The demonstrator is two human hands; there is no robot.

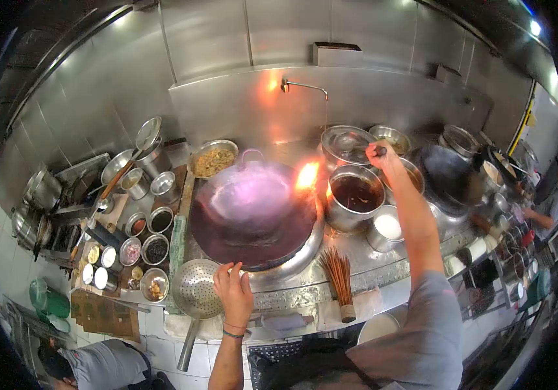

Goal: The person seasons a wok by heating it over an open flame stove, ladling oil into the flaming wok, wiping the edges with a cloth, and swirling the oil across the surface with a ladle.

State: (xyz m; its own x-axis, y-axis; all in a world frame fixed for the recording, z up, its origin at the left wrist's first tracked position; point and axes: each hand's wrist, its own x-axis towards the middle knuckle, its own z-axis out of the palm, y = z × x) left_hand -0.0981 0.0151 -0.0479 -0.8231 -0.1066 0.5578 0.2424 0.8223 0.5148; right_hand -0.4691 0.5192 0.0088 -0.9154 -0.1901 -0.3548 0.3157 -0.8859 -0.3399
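In the head view, a large dark wok (253, 237) sits on the range, with pinkish steam or glare over it and a flame (307, 175) rising at its right edge. My left hand (233, 296) is at the wok's front rim with fingers spread and holding nothing; whether the fingertips touch the rim I cannot tell. Just left of it lies a perforated strainer ladle (195, 286), its handle pointing down. My right hand (384, 156) reaches far over the pots, closed around a dark handle (380, 151). The tool's other end is hard to make out, near a metal basin (347, 140).
A pot of dark liquid (357, 190) and a pot of white contents (389, 226) stand right of the wok. A bamboo brush (337, 279) stands at the front edge. Seasoning bowls (155, 249) crowd the left. People are at lower left (106, 364) and far right (555, 205).
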